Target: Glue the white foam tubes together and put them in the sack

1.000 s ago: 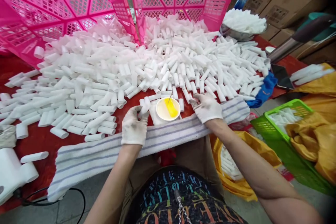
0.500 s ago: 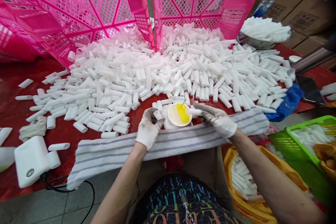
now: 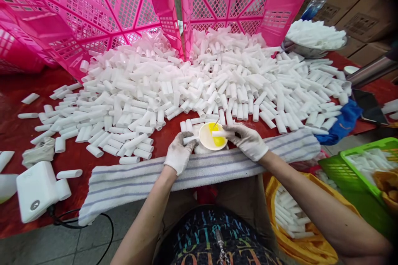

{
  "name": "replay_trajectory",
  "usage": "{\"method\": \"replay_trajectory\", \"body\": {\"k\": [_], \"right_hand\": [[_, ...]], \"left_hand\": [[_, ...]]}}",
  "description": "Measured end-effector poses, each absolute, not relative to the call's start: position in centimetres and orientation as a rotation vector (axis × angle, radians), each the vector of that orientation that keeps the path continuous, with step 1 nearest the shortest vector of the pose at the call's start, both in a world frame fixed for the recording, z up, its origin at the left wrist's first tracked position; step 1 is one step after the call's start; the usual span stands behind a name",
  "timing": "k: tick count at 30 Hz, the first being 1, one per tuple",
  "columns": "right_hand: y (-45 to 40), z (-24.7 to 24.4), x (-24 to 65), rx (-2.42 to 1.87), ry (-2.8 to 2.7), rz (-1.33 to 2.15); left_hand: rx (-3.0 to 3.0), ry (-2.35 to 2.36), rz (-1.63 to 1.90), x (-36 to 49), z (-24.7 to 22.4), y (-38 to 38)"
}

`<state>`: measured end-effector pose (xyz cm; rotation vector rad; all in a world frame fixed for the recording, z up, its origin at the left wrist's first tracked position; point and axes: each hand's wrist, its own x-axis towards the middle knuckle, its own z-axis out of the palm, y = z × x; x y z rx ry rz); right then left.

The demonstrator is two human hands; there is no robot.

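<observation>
Tube pile [image 3: 186,83], pink crates [image 3: 276,14] block way forward; bowl [image 3: 205,138] obstructs centre; room above towel [image 3: 124,188].

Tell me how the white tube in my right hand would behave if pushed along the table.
The white tube is probably fairly stiff: it juts out straight from your right hand, gripped near one end. It may be light, as similar tubes nearby show hollow ends. Its rounded sides suggest it could roll.

Gloved left hand [image 3: 180,152] and right hand [image 3: 248,143] close together, fingers [image 3: 232,127] in a pinch, forearms [image 3: 145,220] aslant.
</observation>
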<state>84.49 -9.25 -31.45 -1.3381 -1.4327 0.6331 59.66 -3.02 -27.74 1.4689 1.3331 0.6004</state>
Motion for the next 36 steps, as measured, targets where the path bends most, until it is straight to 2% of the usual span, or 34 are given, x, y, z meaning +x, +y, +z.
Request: {"method": "replay_trajectory", "body": {"k": [10,14,20,26,30,36], "right_hand": [[-9.8,-31.0,84.5,-1.412,-1.442,0.679],[-10.2,-31.4,84.5,-1.294,-1.485,0.595],[-10.3,-30.6,84.2,-1.376,-1.506,0.624],[-10.4,-30.4,84.2,-1.265,-1.56,0.444],[-10.6,-30.5,84.1,-1.466,-1.506,0.566],[-10.7,-29.3,84.6,-1.497,-1.608,0.588]], "left_hand": [[1.736,1.397,0.401,59.4,-26.2,-2.6],[1.759,1.404,0.379,59.4,-26.0,-2.5],[1.601,1.353,0.444,59.2,-25.8,-2.9],[1.342,1.248,0.56,59.1,-26.3,-2.9],[1.27,1.24,0.556,59.4,-26.1,-3.1],[1.23,1.292,0.575,59.7,-25.4,-3.5]]}}
